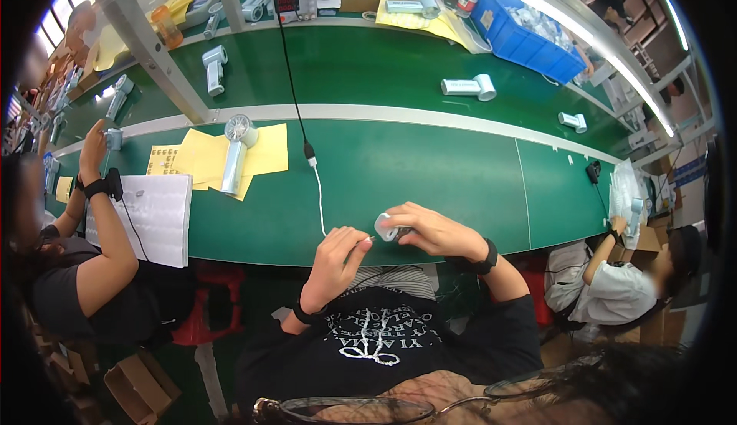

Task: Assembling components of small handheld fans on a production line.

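Lying near white cable [320, 198]: yellow sheets [269, 151]

Scene is viewed via head-worn L cam of fisheye pair, aimed down & fwd. L hand [340, 253] and R hand [435, 230] are framed nr ctr, at close range; green bench [430, 168] is spread beyond, edges bent twd rim. Specs [269, 410] are caught v. close, along btm edge.

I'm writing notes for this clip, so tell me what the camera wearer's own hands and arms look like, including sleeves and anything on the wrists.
The left hand and right hand are ungloved. A black band circles the left wrist and a dark wristband the right. The forearms are bare, below the short sleeves of a black top.
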Motion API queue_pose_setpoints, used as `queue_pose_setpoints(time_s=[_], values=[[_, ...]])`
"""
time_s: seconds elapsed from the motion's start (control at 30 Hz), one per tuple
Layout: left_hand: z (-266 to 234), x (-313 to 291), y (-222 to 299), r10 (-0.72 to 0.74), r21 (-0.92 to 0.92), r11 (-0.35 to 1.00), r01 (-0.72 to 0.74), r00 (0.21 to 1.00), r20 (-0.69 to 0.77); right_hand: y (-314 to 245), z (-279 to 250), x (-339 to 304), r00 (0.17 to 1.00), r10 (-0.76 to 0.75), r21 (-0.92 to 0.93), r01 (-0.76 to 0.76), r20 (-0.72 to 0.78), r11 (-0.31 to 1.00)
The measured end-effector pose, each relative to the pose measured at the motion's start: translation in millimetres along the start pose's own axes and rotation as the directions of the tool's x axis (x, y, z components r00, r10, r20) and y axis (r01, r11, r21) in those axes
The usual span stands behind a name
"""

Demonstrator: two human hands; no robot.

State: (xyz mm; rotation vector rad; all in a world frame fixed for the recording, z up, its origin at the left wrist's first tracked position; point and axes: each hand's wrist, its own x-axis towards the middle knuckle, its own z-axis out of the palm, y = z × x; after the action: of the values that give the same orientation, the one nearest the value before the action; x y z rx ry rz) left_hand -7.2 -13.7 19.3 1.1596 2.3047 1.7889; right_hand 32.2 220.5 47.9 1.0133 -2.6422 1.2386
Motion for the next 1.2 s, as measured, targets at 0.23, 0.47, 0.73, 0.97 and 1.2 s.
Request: queue_pose_setpoints(time_s=[0.23,0.47,0.73,0.97,1.2], values=[[-1,1,1,0.060,0.128,0.989,-0.074,0.993,0.105,1,14,0,0.996,0.086,0.056,-0.085,-0.013,0.995],[-7,-2,-3,0.064,0.210,0.972,-0.105,0.979,0.192,0,10,7,0.985,0.124,-0.039,-0.120,0.123,0.992],[-5,-6,-14,0.061,0.252,0.959,-0.130,0.962,0.265,-1,10,17,0.967,0.150,-0.234,-0.100,0.206,0.967],[0,-4,-21,0.053,0.290,0.948,-0.128,0.966,0.255,4,14,20,0.958,0.200,-0.238,-0.149,0.205,0.960],[-2,-6,-23,0.031,0.277,0.955,-0.109,0.963,0.269,5,-1,15,0.959,0.203,-0.257,-0.150,0.197,0.955]])
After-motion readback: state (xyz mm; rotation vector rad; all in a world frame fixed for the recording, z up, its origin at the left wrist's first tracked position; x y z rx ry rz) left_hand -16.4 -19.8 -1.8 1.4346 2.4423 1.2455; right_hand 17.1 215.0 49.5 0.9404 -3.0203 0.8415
